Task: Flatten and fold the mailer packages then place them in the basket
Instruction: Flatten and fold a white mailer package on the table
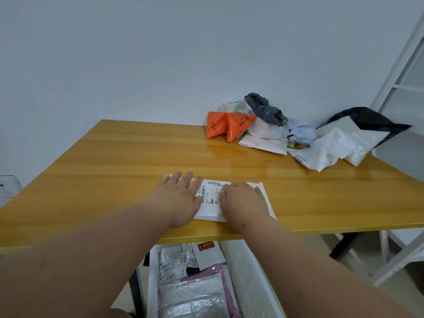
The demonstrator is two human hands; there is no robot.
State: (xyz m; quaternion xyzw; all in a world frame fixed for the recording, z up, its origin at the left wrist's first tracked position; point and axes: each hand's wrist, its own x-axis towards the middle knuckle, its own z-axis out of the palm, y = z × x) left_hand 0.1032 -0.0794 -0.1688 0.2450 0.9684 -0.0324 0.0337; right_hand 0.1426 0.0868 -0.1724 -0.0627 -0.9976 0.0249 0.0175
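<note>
A white mailer (212, 208) with a barcode label lies flat near the front edge of the wooden table (114, 161). My left hand (180, 198) presses on its left part with straight, spread fingers. My right hand (244, 200) lies palm down on its right part; its fingertips are bent at the label. A white basket (247, 271) stands on the floor under the table's front edge, holding several flattened mailers, a pink one (226, 283) among them.
A heap of crumpled mailers sits at the table's back right: an orange one (226, 126), a grey one (263, 107), white ones (328, 148) and a black-and-white one (367, 121). A white metal rack (399, 88) stands at the right.
</note>
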